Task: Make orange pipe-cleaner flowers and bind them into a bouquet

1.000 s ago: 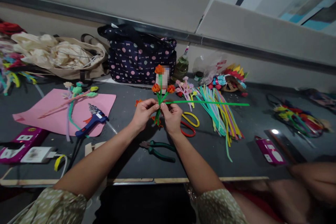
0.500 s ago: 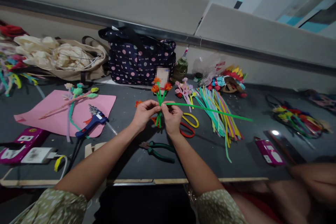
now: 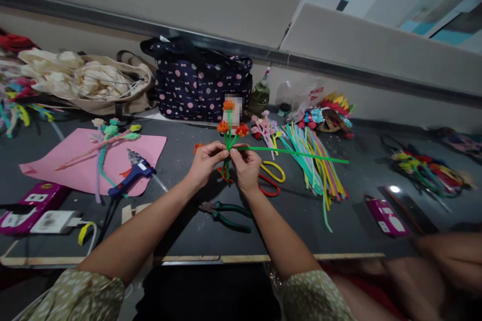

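Observation:
Three orange pipe-cleaner flowers stand upright on green stems, pinched together at the middle of the view. My left hand grips the stems from the left with thumb and fingers. Against it, my right hand pinches a long green pipe cleaner where it meets the stems; its free length stretches out to the right. The stem ends poke out below my fingers. Another orange flower lies just behind my left hand. Scissors with red and yellow handles rest beside my right hand.
Green-handled pliers lie nearer the table edge. Left are a blue glue gun and pink paper. Loose pipe cleaners spread at right. A dotted bag and a bottle stand behind. Another person's arm is at lower right.
The flowers have shifted slightly, one now higher than the other two. The free end of the long green pipe cleaner has moved left and a little up. Both hands keep their grip.

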Motion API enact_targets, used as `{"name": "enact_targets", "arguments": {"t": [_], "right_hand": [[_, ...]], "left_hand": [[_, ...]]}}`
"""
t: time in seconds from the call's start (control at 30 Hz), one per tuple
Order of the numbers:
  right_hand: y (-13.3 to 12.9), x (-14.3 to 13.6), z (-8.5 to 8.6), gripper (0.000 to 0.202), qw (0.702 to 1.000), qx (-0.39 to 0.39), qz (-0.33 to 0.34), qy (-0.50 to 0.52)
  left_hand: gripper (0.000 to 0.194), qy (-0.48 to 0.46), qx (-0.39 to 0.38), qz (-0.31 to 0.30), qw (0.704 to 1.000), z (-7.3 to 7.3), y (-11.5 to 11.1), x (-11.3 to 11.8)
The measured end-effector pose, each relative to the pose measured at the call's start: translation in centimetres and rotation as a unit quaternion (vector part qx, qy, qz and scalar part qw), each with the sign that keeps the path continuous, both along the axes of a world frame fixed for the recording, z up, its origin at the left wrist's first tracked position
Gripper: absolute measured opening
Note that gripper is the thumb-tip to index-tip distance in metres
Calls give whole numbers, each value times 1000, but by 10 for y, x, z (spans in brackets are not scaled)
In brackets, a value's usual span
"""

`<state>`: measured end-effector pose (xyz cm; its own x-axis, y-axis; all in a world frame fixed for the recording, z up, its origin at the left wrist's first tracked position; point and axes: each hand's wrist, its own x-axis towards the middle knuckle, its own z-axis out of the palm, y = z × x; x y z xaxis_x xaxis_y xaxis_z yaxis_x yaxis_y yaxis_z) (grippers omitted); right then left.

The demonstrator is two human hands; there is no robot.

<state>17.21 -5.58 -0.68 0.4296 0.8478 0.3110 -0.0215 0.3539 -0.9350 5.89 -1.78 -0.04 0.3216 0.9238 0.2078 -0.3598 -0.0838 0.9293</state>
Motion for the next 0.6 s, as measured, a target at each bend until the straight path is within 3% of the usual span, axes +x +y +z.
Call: {"name": "enact_targets", "arguments": {"t": [0.37,0.6], "right_hand": [[-5,-4,5,18,999,27,24,-3],[-3,-2,2,20,998,29,-29,-38]], "left_hand": [[18,-14,-9,-66,998,2,5,-7],[24,-9,-12,-35,999,-3,5,-1]]}}
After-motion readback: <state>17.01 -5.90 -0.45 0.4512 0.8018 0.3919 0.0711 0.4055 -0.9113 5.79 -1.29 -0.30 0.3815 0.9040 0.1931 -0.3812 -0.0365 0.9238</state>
